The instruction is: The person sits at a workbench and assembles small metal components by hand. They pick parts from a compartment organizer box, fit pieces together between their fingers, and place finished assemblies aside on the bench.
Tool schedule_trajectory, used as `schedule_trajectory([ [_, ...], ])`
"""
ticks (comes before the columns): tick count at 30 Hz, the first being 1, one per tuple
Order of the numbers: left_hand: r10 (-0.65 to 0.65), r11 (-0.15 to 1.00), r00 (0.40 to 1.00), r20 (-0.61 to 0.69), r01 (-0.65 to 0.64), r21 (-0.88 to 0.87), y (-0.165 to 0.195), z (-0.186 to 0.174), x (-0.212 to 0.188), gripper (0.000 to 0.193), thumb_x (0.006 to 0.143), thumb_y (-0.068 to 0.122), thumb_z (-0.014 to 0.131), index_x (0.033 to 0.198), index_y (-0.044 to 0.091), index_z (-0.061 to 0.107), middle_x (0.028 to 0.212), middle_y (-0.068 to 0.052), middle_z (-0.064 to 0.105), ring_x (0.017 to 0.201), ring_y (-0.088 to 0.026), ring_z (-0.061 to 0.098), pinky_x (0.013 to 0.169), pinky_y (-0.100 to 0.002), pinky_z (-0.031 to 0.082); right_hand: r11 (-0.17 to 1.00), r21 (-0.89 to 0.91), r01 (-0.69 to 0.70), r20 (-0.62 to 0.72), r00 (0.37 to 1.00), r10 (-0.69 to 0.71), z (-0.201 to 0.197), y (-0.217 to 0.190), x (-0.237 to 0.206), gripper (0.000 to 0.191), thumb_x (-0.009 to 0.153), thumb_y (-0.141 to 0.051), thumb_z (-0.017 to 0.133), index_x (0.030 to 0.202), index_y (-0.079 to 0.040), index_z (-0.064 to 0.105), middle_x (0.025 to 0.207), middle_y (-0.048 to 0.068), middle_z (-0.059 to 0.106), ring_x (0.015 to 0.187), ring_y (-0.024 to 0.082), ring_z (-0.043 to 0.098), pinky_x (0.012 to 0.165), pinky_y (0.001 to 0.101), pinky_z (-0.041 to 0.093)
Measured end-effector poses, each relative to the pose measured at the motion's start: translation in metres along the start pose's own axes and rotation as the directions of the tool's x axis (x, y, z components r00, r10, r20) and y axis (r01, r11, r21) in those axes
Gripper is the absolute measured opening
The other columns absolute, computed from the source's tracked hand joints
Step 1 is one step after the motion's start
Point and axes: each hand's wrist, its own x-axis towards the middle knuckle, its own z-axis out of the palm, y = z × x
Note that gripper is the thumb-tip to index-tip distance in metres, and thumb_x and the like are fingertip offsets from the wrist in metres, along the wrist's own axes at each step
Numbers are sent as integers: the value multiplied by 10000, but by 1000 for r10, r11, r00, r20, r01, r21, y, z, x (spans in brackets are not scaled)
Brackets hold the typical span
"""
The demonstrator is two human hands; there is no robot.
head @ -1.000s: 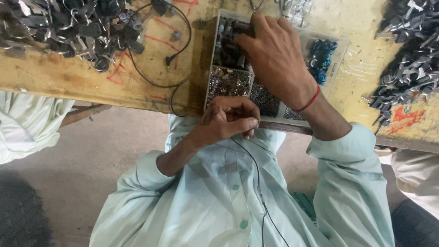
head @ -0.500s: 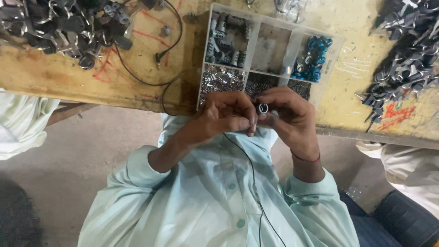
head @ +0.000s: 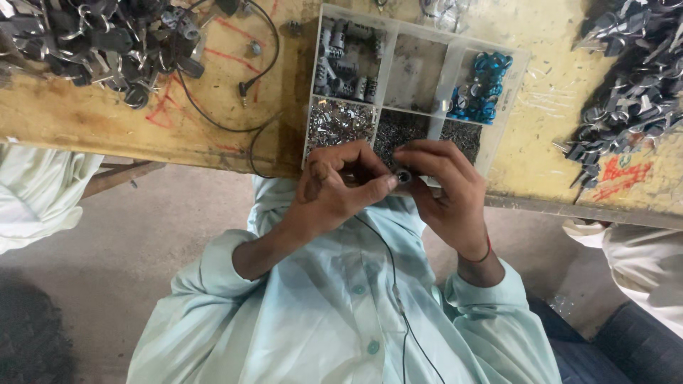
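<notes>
A small metal cylinder is pinched between the fingertips of the left hand and right hand, both closed on it, just below the near edge of the compartmented plastic tray. Blue caps are seen in its upper right compartment.

The small cylinder pinched between both hands looks like shiny metal with a dark bore. The divided tray is clear, scuffed plastic holding glossy blue pieces and bright metal bits. The bench is rough, stained wood; the shirt is soft matt cloth.
</notes>
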Motion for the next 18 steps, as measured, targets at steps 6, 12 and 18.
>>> schedule_trajectory([
  [6,35,999,999,-35,-34,13,1,5,-1,164,895,178,786,912,37,703,797,45,671,718,4,556,631,-189,482,977,-183,111,6,994,-111,-6,-12,-1,403,866,142,711,1200,-81,735,1208,126,675,1080,249,713,890,346,601],
  [12,120,991,989,-86,-114,75,1,6,1,125,906,94,758,905,12,664,817,-5,642,725,-48,565,637,-218,478,906,-340,251,39,967,-253,-11,-13,1,480,796,109,753,1224,-110,759,1146,96,684,970,249,730,815,369,601],
  [18,548,789,832,-84,-481,382,2,14,-2,185,960,41,752,1119,12,661,1041,-117,700,924,-225,718,826,-318,591,942,-316,116,-44,990,-136,-1,-26,6,372,864,41,824,1216,-44,738,1100,116,664,905,252,725,756,344,591],
])
